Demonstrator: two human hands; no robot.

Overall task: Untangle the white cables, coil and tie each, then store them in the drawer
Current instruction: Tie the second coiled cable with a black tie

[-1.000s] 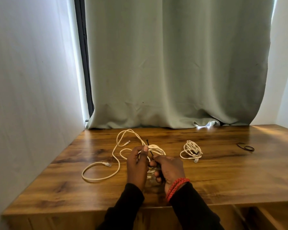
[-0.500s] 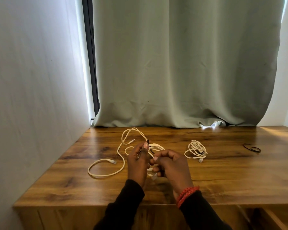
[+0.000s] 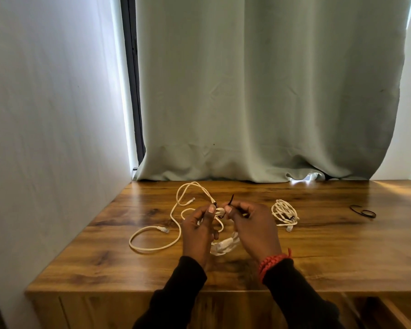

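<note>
Both hands — left hand (image 3: 197, 231), right hand (image 3: 253, 225) — fingers pinching black tie (image 3: 230, 200) around coiled white cable (image 3: 220, 212).

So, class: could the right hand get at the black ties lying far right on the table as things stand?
Probably not yet: the path across the bare table to the black ties looks free, but the right hand is pinching a tie at the cable bundle.

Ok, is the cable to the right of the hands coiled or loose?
Coiled: the right-hand cable lies as a compact bundle on the table, with a dark tie across its loops.
</note>
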